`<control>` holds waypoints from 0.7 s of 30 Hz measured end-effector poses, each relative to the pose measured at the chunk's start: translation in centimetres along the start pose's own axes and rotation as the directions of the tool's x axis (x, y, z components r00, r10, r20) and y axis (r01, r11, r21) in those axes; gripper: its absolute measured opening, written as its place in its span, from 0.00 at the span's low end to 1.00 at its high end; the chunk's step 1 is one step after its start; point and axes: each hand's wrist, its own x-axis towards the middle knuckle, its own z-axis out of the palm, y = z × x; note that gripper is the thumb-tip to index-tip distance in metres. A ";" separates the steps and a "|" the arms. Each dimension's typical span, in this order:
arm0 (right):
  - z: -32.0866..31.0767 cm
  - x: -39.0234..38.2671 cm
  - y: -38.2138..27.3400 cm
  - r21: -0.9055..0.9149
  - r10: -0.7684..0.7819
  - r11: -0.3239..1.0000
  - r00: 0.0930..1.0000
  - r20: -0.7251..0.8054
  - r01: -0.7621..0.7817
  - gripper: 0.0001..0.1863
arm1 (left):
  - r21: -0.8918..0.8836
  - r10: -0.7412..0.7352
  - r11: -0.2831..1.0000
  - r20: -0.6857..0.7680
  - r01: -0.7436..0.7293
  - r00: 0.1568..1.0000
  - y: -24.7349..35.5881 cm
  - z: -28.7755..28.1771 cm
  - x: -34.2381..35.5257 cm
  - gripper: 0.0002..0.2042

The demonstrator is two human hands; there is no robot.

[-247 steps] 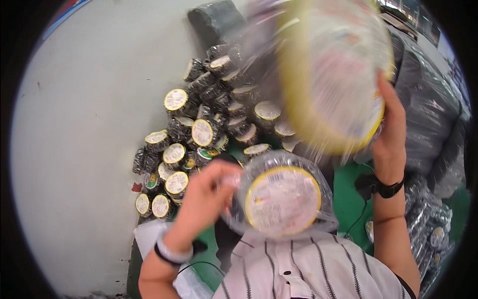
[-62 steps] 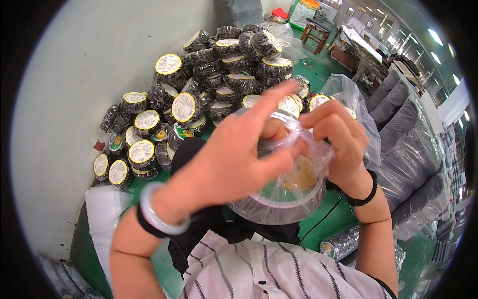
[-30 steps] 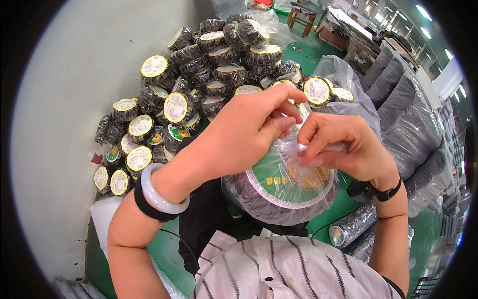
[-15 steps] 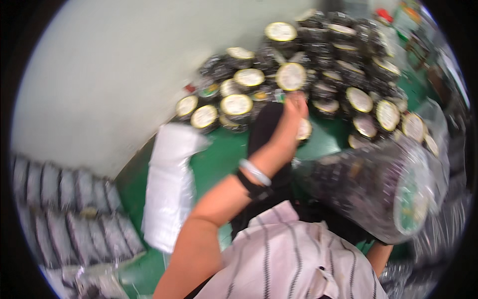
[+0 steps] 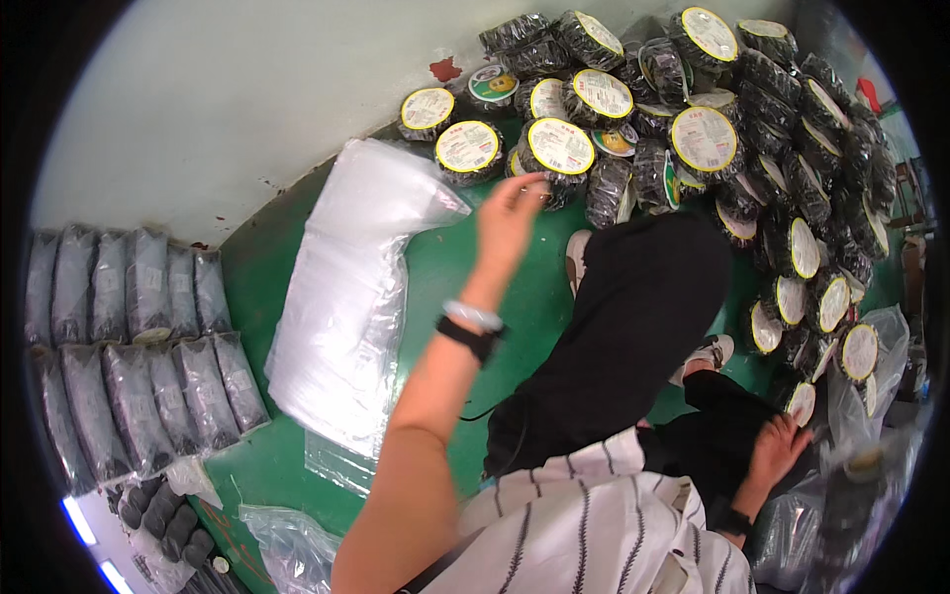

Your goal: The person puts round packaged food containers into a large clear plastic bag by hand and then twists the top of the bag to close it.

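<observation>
My left hand (image 5: 509, 220) reaches forward, its fingers loosely bent and apart, at the near edge of a round black package (image 5: 561, 147) with a white, yellow-rimmed label. Whether the fingertips touch the package cannot be told. Nothing shows in that hand. My right hand (image 5: 776, 453) lies with its fingers spread by my dark trouser leg, close to another labelled round package (image 5: 801, 404). A big heap of similar wrapped round packages (image 5: 704, 139) spreads from the wall to the right side.
A stack of clear plastic bags (image 5: 341, 267) lies on the green floor (image 5: 445, 267), left of my left hand. Long grey plastic-wrapped packs (image 5: 148, 282) stand in two rows at the far left. Crumpled clear plastic (image 5: 287, 543) lies at the bottom left, and more plastic (image 5: 792, 525) at the lower right.
My left hand has moved left from the heap's middle. The large filled clear bag on the right has dropped away toward the lower right, and my right hand, hidden before, now shows. The view has shifted.
</observation>
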 end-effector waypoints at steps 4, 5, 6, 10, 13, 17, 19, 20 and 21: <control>1.5 14.0 9.2 -0.471 0.391 0.717 0.856 -0.338 -0.513 0.22 | 0.963 -0.060 0.203 -0.167 0.176 0.984 -22.3 -17.5 7.7 0.41; 0.1 17.0 11.0 -0.581 0.379 0.527 0.784 -0.492 -0.620 0.20 | 0.958 -0.075 0.196 -0.198 0.209 0.977 -24.6 -18.5 7.6 0.44; -2.4 20.4 12.4 -0.708 0.375 0.396 0.807 -0.456 -0.585 0.20 | 0.935 -0.257 0.218 -0.220 0.279 0.941 -26.5 -19.1 6.8 0.44; -7.3 31.1 17.0 -0.827 0.140 0.116 0.834 -0.534 -0.550 0.29 | 0.971 -0.348 0.152 -0.121 0.183 0.930 -31.1 -13.3 -3.8 0.39; -7.9 36.7 21.1 -0.724 -0.066 0.077 0.721 -0.690 -0.685 0.37 | 0.964 -0.309 0.192 -0.117 0.183 0.944 -30.5 -9.1 -8.6 0.28; -5.9 41.8 25.7 -0.743 -0.035 0.250 0.761 -0.648 -0.621 0.39 | 0.721 -0.174 0.468 -0.491 0.510 0.854 -29.4 -5.0 -0.8 0.23; -1.1 41.7 28.5 -0.580 0.349 0.135 0.587 -0.731 -0.803 0.51 | 0.809 -0.115 0.239 -0.525 0.537 0.843 -31.5 -3.1 1.4 0.23; -0.5 41.1 29.5 -0.483 0.599 0.181 0.485 -0.637 -0.857 0.58 | 0.846 -0.201 0.208 -0.454 0.490 0.868 -32.1 -3.0 1.4 0.22; 0.2 41.1 30.5 -0.183 0.719 0.309 0.356 -0.597 -0.933 0.63 | 0.882 -0.282 0.188 -0.374 0.433 0.884 -32.4 -2.7 1.5 0.22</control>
